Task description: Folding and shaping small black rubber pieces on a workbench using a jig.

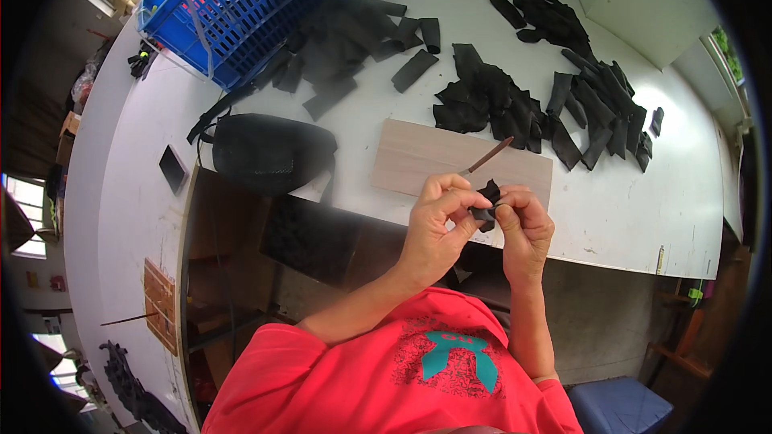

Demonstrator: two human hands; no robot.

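Note:
Both hands meet above the table's front edge, at a small folded piece of black, leather-like material. My left hand pinches it from the left, between thumb and fingers. From the right, the bent fingers and thumb of my right hand close on the same piece. Just behind them lies a pale wooden board. A thin brown stick-like tool slants across the board; its lower end reaches the left fingers, and I cannot tell whether they touch it.
Loose black pieces form several heaps across the white table. A blue plastic basket stands at the back left, with a black bag before it. On the left table lie a phone-like slab and a brown board. A blue stool is lower right.

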